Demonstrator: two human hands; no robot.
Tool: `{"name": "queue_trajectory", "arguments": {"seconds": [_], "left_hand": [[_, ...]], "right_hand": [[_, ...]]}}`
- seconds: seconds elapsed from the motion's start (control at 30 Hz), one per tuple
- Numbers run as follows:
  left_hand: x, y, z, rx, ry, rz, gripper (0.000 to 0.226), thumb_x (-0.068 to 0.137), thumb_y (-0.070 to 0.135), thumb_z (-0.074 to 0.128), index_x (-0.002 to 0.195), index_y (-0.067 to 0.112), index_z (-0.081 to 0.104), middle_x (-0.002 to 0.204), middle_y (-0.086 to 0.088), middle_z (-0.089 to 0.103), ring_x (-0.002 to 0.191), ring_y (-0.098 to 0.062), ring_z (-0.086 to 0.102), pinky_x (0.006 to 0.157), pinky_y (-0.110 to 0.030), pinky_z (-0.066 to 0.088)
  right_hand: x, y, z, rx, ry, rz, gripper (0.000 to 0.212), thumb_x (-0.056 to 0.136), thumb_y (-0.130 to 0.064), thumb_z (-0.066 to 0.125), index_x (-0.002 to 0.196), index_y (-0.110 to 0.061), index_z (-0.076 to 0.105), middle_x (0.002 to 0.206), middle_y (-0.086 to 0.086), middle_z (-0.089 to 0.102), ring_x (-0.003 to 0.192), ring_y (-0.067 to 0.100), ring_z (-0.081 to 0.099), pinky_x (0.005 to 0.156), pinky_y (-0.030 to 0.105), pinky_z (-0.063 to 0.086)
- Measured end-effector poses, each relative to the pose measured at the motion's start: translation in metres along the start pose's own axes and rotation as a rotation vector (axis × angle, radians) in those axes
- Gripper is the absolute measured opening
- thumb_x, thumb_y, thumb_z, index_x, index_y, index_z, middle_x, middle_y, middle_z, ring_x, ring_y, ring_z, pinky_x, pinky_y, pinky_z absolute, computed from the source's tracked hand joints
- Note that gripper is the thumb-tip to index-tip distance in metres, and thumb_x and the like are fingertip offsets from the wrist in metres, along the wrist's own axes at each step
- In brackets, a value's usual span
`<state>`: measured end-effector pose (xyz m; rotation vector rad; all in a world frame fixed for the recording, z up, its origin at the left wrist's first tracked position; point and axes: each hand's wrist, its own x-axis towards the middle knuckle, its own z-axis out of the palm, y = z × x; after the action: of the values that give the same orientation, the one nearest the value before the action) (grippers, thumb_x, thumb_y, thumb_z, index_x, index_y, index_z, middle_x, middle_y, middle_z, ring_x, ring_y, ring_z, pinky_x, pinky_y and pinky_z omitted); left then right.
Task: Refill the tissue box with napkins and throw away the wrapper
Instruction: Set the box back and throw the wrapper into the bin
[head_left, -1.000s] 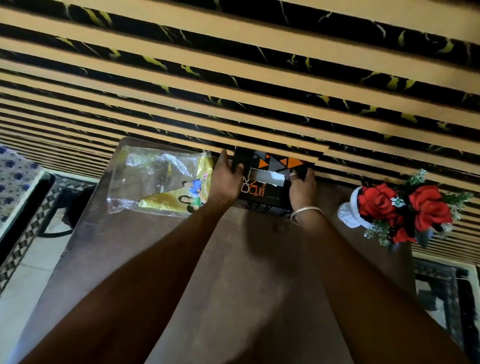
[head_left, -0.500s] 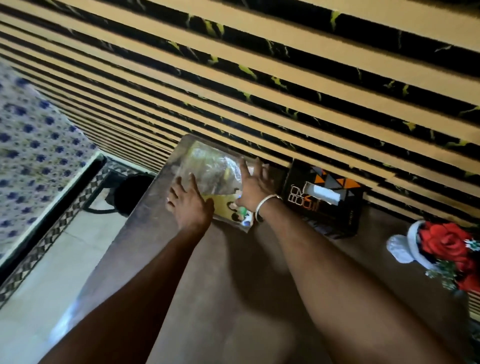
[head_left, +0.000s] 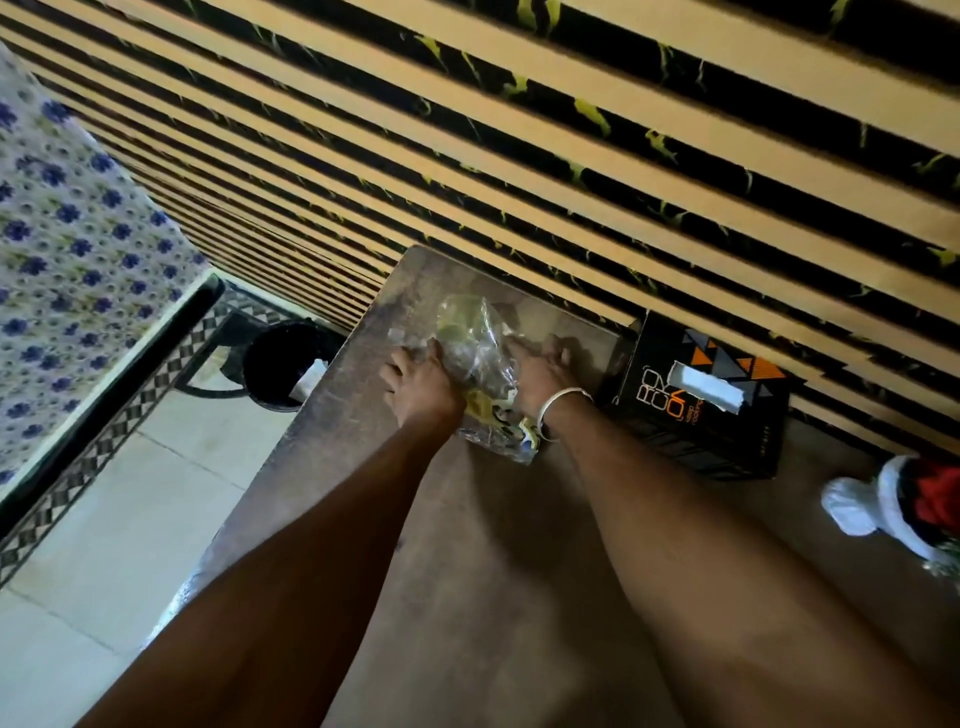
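Hands gather the crumpled clear wrapper (head_left: 480, 364) on the brown table (head_left: 467, 571): left hand (head_left: 421, 387) at its 9 o'clock, right hand (head_left: 537, 371) at 3 o'clock, fingers of both curled around the plastic. Black tissue box (head_left: 701, 405) sits farther toward 3 o'clock, a black bin (head_left: 283, 364) on the floor at 9 o'clock.

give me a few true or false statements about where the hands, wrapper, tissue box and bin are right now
1. Both hands, left hand and right hand, are on the wrapper. True.
2. The tissue box is lying on the floor. False: it stands on the table against the striped wall.
3. A bin stands on the floor left of the table. True.
4. The wrapper is already in the bin. False: it is on the table, between the hands.
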<state>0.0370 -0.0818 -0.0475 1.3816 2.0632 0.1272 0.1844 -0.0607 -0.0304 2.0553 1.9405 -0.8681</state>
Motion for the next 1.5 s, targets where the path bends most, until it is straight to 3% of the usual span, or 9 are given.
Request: {"name": "queue_trajectory", "arguments": {"seconds": [0.3, 0.4, 0.7, 0.77, 0.9, 1.13, 1.27, 1.4, 1.5], "left_hand": [[-0.005, 0.011, 0.002, -0.152, 0.018, 0.237, 0.025, 0.093, 0.016, 0.055, 0.115, 0.015, 0.066, 0.120, -0.012, 0.066, 0.108, -0.024, 0.063, 0.091, -0.030, 0.049], [-0.020, 0.006, -0.010, -0.253, 0.034, 0.230, 0.026, 0.093, 0.009, 0.053, 0.114, 0.011, 0.069, 0.108, -0.001, 0.070, 0.088, -0.012, 0.066, 0.072, -0.015, 0.047], [-0.088, 0.005, -0.072, -0.412, 0.141, 0.231, 0.034, 0.098, 0.006, 0.048, 0.131, 0.007, 0.059, 0.128, -0.010, 0.066, 0.099, -0.012, 0.066, 0.069, -0.007, 0.048], [-0.109, -0.001, -0.089, -0.458, 0.189, 0.231, 0.033, 0.097, 0.006, 0.050, 0.129, 0.005, 0.060, 0.121, -0.009, 0.068, 0.084, -0.008, 0.065, 0.057, -0.010, 0.050], [-0.148, -0.028, -0.122, -0.463, 0.331, 0.228, 0.034, 0.091, 0.007, 0.058, 0.124, 0.005, 0.064, 0.118, -0.006, 0.068, 0.094, -0.014, 0.066, 0.074, -0.018, 0.053], [-0.200, -0.089, -0.169, -0.449, 0.423, 0.188, 0.018, 0.089, 0.012, 0.064, 0.105, 0.008, 0.072, 0.084, 0.003, 0.065, 0.054, 0.006, 0.054, 0.043, -0.004, 0.041], [-0.217, -0.125, -0.198, -0.442, 0.445, 0.179, 0.026, 0.084, 0.011, 0.067, 0.109, 0.009, 0.073, 0.093, -0.006, 0.071, 0.074, -0.012, 0.060, 0.065, -0.022, 0.046], [-0.213, -0.173, -0.224, -0.564, 0.411, 0.178, 0.021, 0.079, 0.006, 0.066, 0.097, 0.014, 0.073, 0.064, 0.005, 0.061, 0.047, 0.003, 0.052, 0.051, -0.021, 0.043], [-0.201, -0.222, -0.251, -0.671, 0.316, 0.215, 0.030, 0.079, 0.018, 0.064, 0.108, 0.014, 0.070, 0.073, 0.003, 0.066, 0.059, 0.000, 0.058, 0.064, -0.026, 0.048]], "right_hand": [[-0.022, -0.029, 0.017, 0.276, 0.130, -0.036, 0.054, 0.084, 0.002, 0.054, 0.133, -0.021, 0.056, 0.136, 0.025, 0.052, 0.128, 0.041, 0.048, 0.110, 0.038, 0.039], [-0.040, -0.039, 0.015, 0.342, 0.223, -0.035, 0.042, 0.082, 0.004, 0.053, 0.118, -0.013, 0.066, 0.114, 0.018, 0.070, 0.112, 0.037, 0.062, 0.096, 0.036, 0.049], [-0.102, -0.071, -0.012, 0.359, 0.361, -0.168, 0.024, 0.080, 0.006, 0.055, 0.097, -0.003, 0.069, 0.102, 0.019, 0.071, 0.099, 0.035, 0.064, 0.083, 0.032, 0.046], [-0.119, -0.081, -0.017, 0.354, 0.389, -0.233, 0.020, 0.079, 0.004, 0.058, 0.094, -0.003, 0.069, 0.099, 0.019, 0.072, 0.095, 0.035, 0.064, 0.080, 0.033, 0.046], [-0.150, -0.109, -0.018, 0.366, 0.384, -0.365, 0.017, 0.077, 0.002, 0.059, 0.089, -0.004, 0.069, 0.094, 0.019, 0.072, 0.088, 0.034, 0.064, 0.071, 0.026, 0.039], [-0.196, -0.173, 0.000, 0.384, 0.346, -0.549, 0.025, 0.077, 0.001, 0.060, 0.099, -0.007, 0.071, 0.096, 0.018, 0.071, 0.091, 0.036, 0.065, 0.081, 0.041, 0.054], [-0.219, -0.211, 0.011, 0.355, 0.347, -0.598, 0.026, 0.078, 0.000, 0.060, 0.102, -0.005, 0.069, 0.098, 0.019, 0.071, 0.093, 0.036, 0.065, 0.079, 0.036, 0.050], [-0.228, -0.258, 0.023, 0.323, 0.344, -0.608, 0.028, 0.080, -0.001, 0.059, 0.106, -0.004, 0.068, 0.102, 0.021, 0.071, 0.095, 0.036, 0.065, 0.077, 0.035, 0.049], [-0.233, -0.305, 0.038, 0.375, 0.375, -0.558, 0.028, 0.081, 0.000, 0.057, 0.106, -0.006, 0.069, 0.101, 0.020, 0.071, 0.093, 0.036, 0.065, 0.075, 0.034, 0.048]]}}
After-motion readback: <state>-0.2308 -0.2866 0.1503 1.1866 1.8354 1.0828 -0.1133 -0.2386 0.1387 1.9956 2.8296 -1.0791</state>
